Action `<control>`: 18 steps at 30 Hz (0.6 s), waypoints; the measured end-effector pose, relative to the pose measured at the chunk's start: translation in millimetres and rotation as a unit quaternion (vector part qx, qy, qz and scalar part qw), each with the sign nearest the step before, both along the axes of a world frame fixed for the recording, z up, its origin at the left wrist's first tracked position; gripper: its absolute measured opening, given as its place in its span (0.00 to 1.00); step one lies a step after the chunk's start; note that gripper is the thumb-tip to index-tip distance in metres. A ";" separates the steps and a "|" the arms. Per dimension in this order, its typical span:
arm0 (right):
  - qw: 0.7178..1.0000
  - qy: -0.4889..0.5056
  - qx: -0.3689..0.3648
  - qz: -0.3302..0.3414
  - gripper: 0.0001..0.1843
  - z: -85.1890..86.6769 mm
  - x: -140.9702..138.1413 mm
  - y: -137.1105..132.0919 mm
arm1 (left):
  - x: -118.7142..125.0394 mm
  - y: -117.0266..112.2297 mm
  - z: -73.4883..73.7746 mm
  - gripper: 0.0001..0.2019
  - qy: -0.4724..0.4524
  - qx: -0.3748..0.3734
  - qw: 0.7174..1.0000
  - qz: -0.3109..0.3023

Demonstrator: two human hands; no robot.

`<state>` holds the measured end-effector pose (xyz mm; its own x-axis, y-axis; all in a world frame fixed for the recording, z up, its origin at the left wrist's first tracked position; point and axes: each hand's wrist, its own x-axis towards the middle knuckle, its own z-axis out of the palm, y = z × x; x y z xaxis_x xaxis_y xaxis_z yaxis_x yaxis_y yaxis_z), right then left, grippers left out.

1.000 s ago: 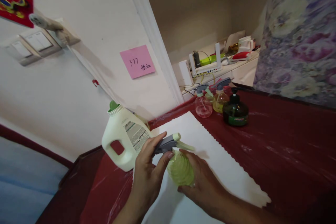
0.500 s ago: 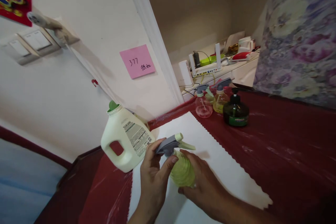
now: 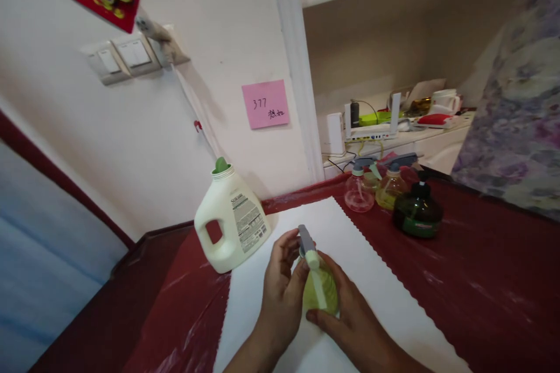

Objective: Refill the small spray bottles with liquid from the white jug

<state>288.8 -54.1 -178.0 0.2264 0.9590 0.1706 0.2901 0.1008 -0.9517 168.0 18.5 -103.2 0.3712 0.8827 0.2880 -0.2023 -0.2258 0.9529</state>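
Observation:
Between my two hands is a small spray bottle (image 3: 331, 291) with a yellow-green body and a grey trigger head (image 3: 307, 240). My left hand (image 3: 280, 297) has its fingers closed around the trigger head and neck. My right hand (image 3: 347, 317) wraps the body of the bottle from the right side. The pale nozzle and trigger face towards me. Beneath the hands lies a white sheet (image 3: 371, 280) with scalloped edges. Left of it stands a pale green jug (image 3: 228, 204) with a green spout piece in its uncapped mouth.
Two other spray bottles, one pink (image 3: 359, 195) and one yellow (image 3: 389, 191), stand at the back right beside a dark pump bottle (image 3: 417, 213). A red cloth (image 3: 494, 280) covers the table. Behind are a pink note (image 3: 266, 105) on the wall and a router (image 3: 371, 129) on a shelf.
The trigger head has turned from pointing right to pointing towards me, with my left hand still on it. The camera view has shifted, so the scene sits differently in frame.

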 end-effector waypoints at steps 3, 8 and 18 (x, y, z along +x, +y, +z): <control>1.000 -0.025 0.007 -0.002 0.45 -11.9 1.4 0.2 | -2.1 -0.5 0.6 0.22 0.011 -0.017 0.999 -0.033; 0.998 -0.025 0.038 -0.039 0.45 -26.7 -5.3 2.3 | -0.9 -0.7 1.0 0.16 -0.010 -0.052 0.997 -0.053; 0.999 -0.010 0.034 0.012 0.49 -22.2 1.9 5.0 | 4.2 1.9 -14.5 0.19 0.022 -0.041 0.999 0.005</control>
<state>290.6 -49.1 -200.2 0.1998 0.9502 0.2392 0.3067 0.1712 -0.9363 172.2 20.4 -117.7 0.3728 0.9065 0.1982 -0.1579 -0.1485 0.9762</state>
